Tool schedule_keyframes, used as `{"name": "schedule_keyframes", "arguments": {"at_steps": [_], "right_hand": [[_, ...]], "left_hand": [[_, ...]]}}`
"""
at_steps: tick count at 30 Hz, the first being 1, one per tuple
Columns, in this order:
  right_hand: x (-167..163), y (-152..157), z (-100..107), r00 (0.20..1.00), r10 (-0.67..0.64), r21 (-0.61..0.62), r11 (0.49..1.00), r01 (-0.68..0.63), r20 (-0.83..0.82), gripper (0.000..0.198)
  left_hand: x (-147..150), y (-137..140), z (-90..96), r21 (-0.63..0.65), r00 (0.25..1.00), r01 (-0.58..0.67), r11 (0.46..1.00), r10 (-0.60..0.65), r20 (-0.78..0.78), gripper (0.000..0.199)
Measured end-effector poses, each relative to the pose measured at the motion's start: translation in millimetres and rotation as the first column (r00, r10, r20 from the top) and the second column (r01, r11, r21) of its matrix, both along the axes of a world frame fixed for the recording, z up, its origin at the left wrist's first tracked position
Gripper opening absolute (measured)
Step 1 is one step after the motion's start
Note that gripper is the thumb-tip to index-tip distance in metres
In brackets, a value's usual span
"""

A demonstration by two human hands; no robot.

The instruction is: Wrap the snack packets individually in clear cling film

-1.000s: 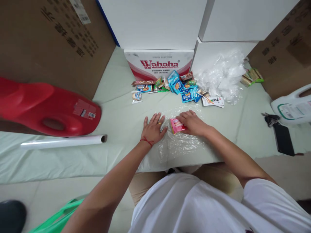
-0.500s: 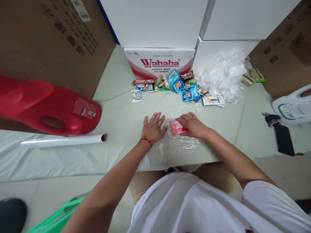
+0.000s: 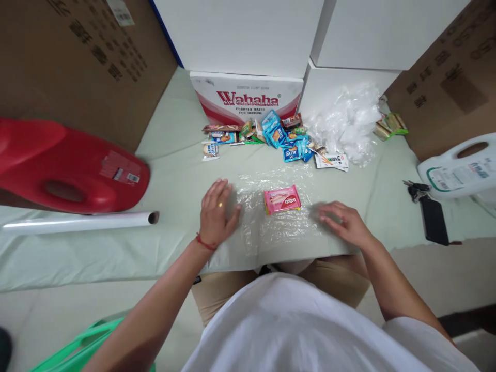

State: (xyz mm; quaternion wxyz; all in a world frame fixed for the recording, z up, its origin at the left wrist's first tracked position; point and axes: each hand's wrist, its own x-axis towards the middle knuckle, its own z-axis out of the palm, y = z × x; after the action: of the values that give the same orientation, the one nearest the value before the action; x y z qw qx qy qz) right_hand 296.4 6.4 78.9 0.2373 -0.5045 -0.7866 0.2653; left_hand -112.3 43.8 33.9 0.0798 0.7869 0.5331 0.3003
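Note:
A pink wafer packet (image 3: 282, 200) marked "nabati" lies flat on a spread sheet of clear plastic film (image 3: 287, 227). My left hand (image 3: 217, 213), with a ring and a red wrist cord, is at the film's left edge, its thumb apart from the fingers and nothing in it. Whether it touches the film I cannot tell. On the other side, my right hand (image 3: 344, 222) is just right of the film, fingers loosely curved and apart, holding nothing. Neither hand touches the packet.
Small snack packets (image 3: 277, 134) are heaped before a white Wahaba-style carton (image 3: 248, 95). Crumpled clear film (image 3: 344, 124) lies beside them. A red jug (image 3: 132, 181) and a white roll (image 3: 85, 222) sit left; a white bottle (image 3: 457, 173), keys (image 3: 416, 190) and a black phone (image 3: 434, 221) are right.
My right hand has let go of the pink wafer packet and moved right. My left hand has drawn away to the left. The packet stays on the film.

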Motion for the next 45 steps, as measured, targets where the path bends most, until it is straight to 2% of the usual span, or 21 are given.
{"name": "schedule_keyframes", "arguments": {"at_steps": [2, 5, 7, 9, 11, 17, 24, 26, 29, 30, 34, 38, 42, 45], "right_hand": [[15.1, -25.7, -10.0, 1.000, -0.003, -0.030, 1.000, 0.004, 0.020, 0.035], [22.5, -50.9, -31.3, 0.998, -0.015, -0.017, 1.000, 0.016, 0.065, 0.044], [19.6, -57.6, -44.7, 0.995, -0.052, 0.026, 0.998, 0.050, 0.080, 0.034], [14.0, -58.5, -54.2, 0.990, -0.101, 0.076, 0.993, 0.094, 0.096, 0.024], [8.1, -56.9, -58.7, 0.983, -0.145, 0.114, 0.985, 0.133, 0.114, 0.024], [-0.2, -58.1, -52.0, 0.985, -0.135, 0.095, 0.988, 0.125, 0.104, 0.026], [1.6, -53.3, -38.6, 0.984, -0.152, 0.103, 0.984, 0.143, 0.093, 0.026], [1.7, -45.1, -32.0, 0.987, -0.137, 0.117, 0.985, 0.127, 0.079, 0.026], [1.4, -30.2, -21.0, 0.994, -0.075, 0.087, 0.994, 0.069, 0.076, 0.027], [1.3, -25.3, -17.7, 0.995, -0.055, 0.071, 0.996, 0.050, 0.083, 0.028], [0.2, -10.2, -7.9, 0.994, -0.029, 0.044, 0.999, 0.024, 0.107, 0.032], [0.9, 1.3, -0.8, 0.994, -0.028, 0.050, 0.999, 0.023, 0.109, 0.034], [4.1, 16.6, 3.7, 0.993, -0.074, 0.020, 0.997, 0.072, 0.089, 0.032], [5.8, 31.0, 2.9, 0.990, -0.126, -0.008, 0.992, 0.126, 0.057, 0.031]], "left_hand": [[0.5, -28.3, 1.7, 0.049, 0.989, 0.150, 0.988, -0.150, 0.008, 0.059], [6.9, -65.4, -8.2, 0.042, 0.883, 0.470, 0.882, -0.469, -0.025, 0.050], [9.1, -79.8, -19.0, 0.005, 0.840, 0.542, 0.840, -0.542, -0.019, 0.045], [7.3, -85.9, -27.9, -0.039, 0.842, 0.539, 0.842, -0.539, 0.011, 0.044], [2.9, -87.2, -31.5, -0.070, 0.849, 0.529, 0.846, -0.527, 0.038, 0.039], [-4.1, -89.8, -25.4, -0.067, 0.841, 0.539, 0.839, -0.534, 0.085, 0.011], [-1.8, -92.7, -26.5, -0.097, 0.874, 0.473, 0.876, -0.452, 0.180, 0.022], [-1.9, -92.3, -25.9, -0.114, 0.882, 0.463, 0.879, -0.444, 0.158, 0.020], [-0.7, -92.5, -26.2, -0.106, 0.883, 0.468, 0.877, -0.464, 0.063, 0.042], [0.5, -92.8, -26.8, -0.100, 0.885, 0.465, 0.880, -0.465, 0.027, 0.044], [7.1, -93.4, -30.0, -0.089, 0.923, 0.380, 0.921, -0.384, -0.035, 0.029], [10.5, -86.9, -29.2, -0.073, 0.942, 0.337, 0.939, -0.336, 0.022, 0.019], [7.5, -67.4, -19.0, -0.109, 0.956, 0.271, 0.956, -0.254, 0.147, 0.021], [5.8, -50.9, -7.6, -0.169, 0.968, 0.213, 0.962, -0.184, 0.174, 0.018]]}}
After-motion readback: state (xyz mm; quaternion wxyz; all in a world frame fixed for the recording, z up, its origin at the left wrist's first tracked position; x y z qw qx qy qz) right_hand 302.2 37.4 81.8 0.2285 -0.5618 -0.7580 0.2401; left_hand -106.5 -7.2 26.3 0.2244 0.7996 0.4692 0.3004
